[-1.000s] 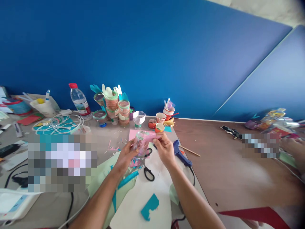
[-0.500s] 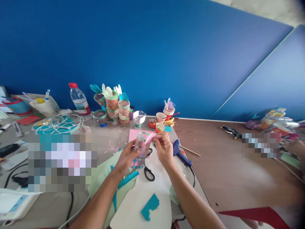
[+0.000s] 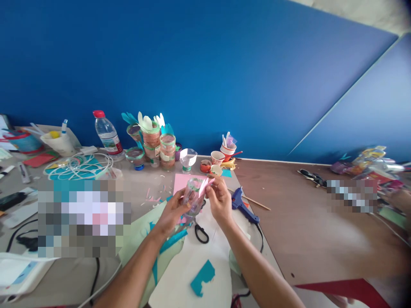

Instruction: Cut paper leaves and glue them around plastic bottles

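My left hand (image 3: 173, 211) is wrapped round the side of a clear plastic cup (image 3: 192, 199), which leans slightly and has a greenish rim. Pinched in my right hand (image 3: 220, 197) is a pink paper strip (image 3: 205, 186) that stands up along the cup's right edge. Whether the strip is stuck to the cup I cannot tell. Under the cup, partly hidden by it, lie black-handled scissors (image 3: 201, 234). A pink sheet (image 3: 181, 183) lies flat behind my left hand. To the right of my right hand rests a blue glue gun (image 3: 243, 204).
Decorated cups (image 3: 150, 141) are stacked by the blue wall, near a water bottle (image 3: 109, 136). Small paper cups (image 3: 217, 158) stand behind my hands. A teal paper scrap (image 3: 203, 277) lies in front. A wooden stick (image 3: 257, 202) lies behind the glue gun. Another person's hand (image 3: 398, 197) shows far right.
The pink strip has turned more upright at the cup's edge, and my right hand's fingers have shifted slightly left and down. My left hand still holds the cup.
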A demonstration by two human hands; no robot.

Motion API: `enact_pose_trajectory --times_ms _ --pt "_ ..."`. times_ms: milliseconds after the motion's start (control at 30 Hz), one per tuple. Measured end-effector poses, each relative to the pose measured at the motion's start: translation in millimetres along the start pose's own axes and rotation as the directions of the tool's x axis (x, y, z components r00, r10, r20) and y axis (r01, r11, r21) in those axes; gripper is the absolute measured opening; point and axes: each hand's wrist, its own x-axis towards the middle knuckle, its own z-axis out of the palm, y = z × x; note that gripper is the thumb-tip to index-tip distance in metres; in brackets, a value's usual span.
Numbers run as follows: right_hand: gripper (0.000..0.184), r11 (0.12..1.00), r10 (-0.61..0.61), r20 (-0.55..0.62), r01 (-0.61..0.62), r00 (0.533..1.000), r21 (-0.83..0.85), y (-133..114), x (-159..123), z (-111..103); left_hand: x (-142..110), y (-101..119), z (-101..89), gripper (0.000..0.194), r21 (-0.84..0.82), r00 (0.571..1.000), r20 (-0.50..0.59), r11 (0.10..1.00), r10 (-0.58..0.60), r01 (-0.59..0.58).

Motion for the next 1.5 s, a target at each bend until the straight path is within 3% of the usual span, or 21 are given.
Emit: enact_pose_trajectory --times_ms 367,667,833,1067,1367,1500 --pt "0.008 0.992 -0.105 -0.031 0.102 0.994 -0.076 -1 1 -2 0 -3 -2.8 0.046 0.01 0.996 0.088 1.0 0.004 -0.005" --pt "0.01 0.967 -0.163 0.056 0.171 0.985 -0.188 -6 0 -2 -2 1 -0.2 0.061 -0.19 0.983 0.181 0.982 0.039 -0.004" --pt "0.014 0.946 -0.2 0.073 0.212 0.977 -0.244 -7 -2 2 0 2 4.0 0.065 -0.13 0.991 0.118 0.99 0.066 -0.051" --pt "0.011 0.924 -0.259 0.076 0.27 0.963 -0.272 -6 -6 6 2 -1 4.2 0.045 -0.077 0.999 -0.007 0.996 0.051 -0.052" --pt "0.013 0.947 -0.251 0.131 0.271 0.959 -0.172 -5 -5 3 6 -8 -1.4 0.042 -0.118 0.998 -0.016 0.991 0.066 -0.068" --pt "0.014 0.967 -0.177 0.122 0.196 0.977 -0.162 -3 -6 2 6 -10 -2.9 0.04 -0.149 0.997 0.004 0.986 0.08 -0.078"
